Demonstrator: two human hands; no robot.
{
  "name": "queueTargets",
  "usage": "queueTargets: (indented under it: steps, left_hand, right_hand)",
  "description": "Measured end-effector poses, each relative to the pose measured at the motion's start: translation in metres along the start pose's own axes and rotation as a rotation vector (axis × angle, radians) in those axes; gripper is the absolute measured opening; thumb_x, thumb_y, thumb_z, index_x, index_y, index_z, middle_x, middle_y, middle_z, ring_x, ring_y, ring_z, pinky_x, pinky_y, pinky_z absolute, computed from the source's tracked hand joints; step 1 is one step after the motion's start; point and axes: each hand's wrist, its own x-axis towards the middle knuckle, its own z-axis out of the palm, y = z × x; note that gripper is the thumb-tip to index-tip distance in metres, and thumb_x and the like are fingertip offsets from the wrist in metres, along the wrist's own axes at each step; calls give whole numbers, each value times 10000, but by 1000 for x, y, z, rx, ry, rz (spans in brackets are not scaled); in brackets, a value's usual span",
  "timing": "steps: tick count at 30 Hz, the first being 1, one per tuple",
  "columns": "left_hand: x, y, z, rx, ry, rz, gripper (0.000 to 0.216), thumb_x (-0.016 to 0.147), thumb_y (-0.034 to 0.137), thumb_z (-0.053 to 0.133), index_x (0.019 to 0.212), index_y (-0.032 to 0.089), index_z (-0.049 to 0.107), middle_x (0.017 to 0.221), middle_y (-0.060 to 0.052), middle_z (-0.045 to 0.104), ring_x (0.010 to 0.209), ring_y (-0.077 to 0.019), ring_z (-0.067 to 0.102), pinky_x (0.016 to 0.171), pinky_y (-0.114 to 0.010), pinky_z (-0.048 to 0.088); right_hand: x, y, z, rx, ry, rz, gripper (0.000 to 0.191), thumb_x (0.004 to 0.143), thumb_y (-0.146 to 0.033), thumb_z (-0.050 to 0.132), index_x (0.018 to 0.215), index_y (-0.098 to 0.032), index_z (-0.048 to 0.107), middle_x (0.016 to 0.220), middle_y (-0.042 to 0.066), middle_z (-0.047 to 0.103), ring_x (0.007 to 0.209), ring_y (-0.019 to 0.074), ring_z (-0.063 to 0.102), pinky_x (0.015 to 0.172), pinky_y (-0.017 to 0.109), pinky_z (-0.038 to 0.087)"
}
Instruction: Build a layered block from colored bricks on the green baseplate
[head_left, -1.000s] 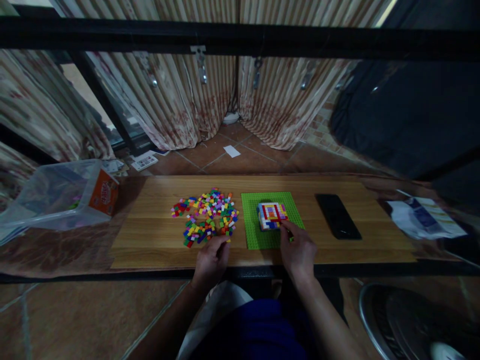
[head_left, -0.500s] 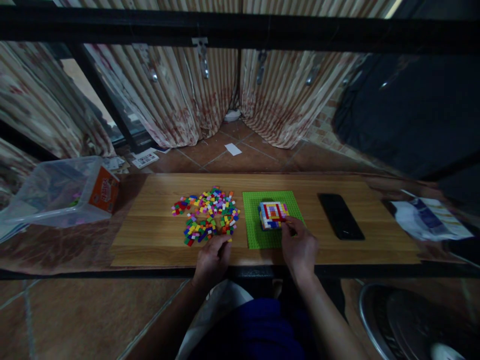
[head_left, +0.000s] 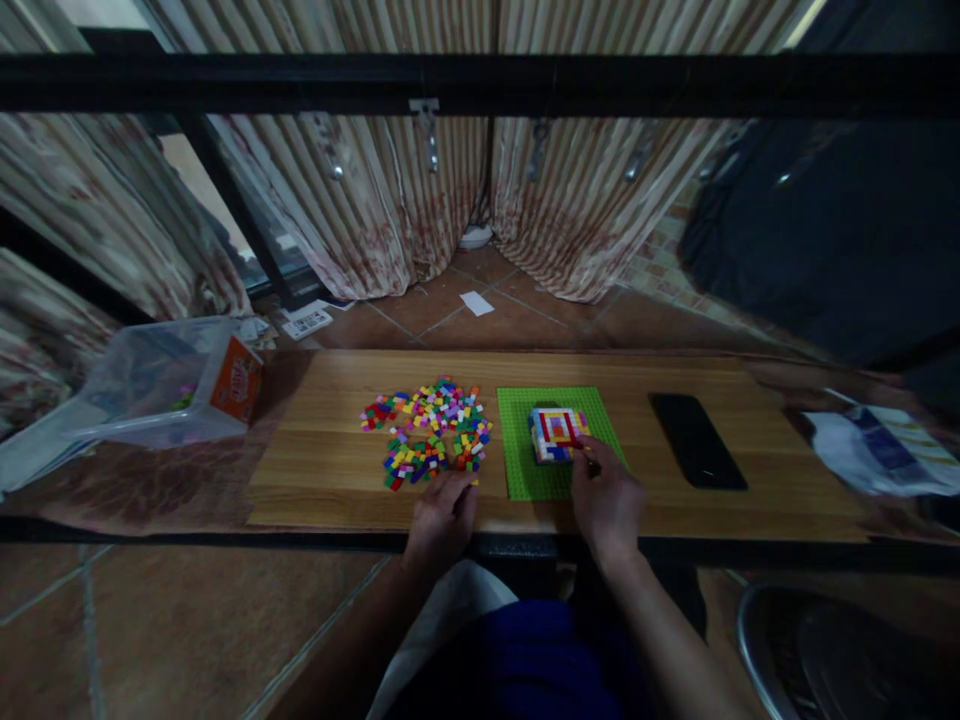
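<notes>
A block built of small toy bricks (head_left: 556,434) stands on the green baseplate (head_left: 514,478), its top showing red, yellow and white square rings. My right hand (head_left: 609,500) is closed in a pinch at the block's near right edge, fingertips touching it. Whatever lies between those fingertips is too small and hidden to name. Just in front of the loose bricks (head_left: 442,410), my left hand (head_left: 444,515) is closed, with a small yellow brick (head_left: 474,483) showing at its fingertips. The loose bricks lie spread in many colours left of the baseplate.
A black phone (head_left: 697,440) lies on the wooden board (head_left: 322,500) to the right. Beyond the board's left end sits a clear plastic box (head_left: 169,400) with an orange label. White and purple packaging (head_left: 877,450) lies at the far right.
The whole scene has shifted slightly right and down as the camera turned. Both hands keep nearly the same places relative to the bricks and baseplate.
</notes>
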Motion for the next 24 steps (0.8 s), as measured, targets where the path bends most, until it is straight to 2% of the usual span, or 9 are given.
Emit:
queueTargets:
  steps: [5,10,13,18,24]
  left_hand:
    - [1,-3,-5,93,28,26,188,892,199,490,989,209,651,908,-60,687,877,-180,647,815,-307,524]
    - [9,-13,-14,190,34,-21,194,891,221,512,1018,198,658,953,-72,677,890,-198,627,825,-338,509]
    - [16,-17,-20,193,24,-32,186,880,244,544,1017,211,664,972,-64,670,900,-189,622,839,-332,503]
    - [29,-24,-28,148,39,-54,190,887,186,497,869,218,683,911,-45,668,879,-160,632,809,-282,505]
    - [41,-39,-37,158,112,-146,233,836,114,494,933,219,678,995,-44,678,896,-161,646,851,-286,516]
  right_hand:
    - [-6,4,-1,31,35,-37,389,903,-403,430,1038,-138,681,1003,138,727,840,243,686,737,347,506]
    - [-17,-4,-6,50,45,-74,379,911,-404,444,1009,-133,689,985,142,727,820,238,682,725,342,508]
    - [-21,-8,-9,69,16,-88,366,910,-407,454,987,-143,696,960,128,730,800,231,681,711,338,510]
    - [-27,-6,-12,130,-2,-96,351,904,-416,475,963,-154,702,953,119,733,830,228,688,741,334,521]
    - [-35,0,-19,149,-23,-104,306,892,-396,508,949,-168,704,908,91,739,764,211,693,696,314,526]
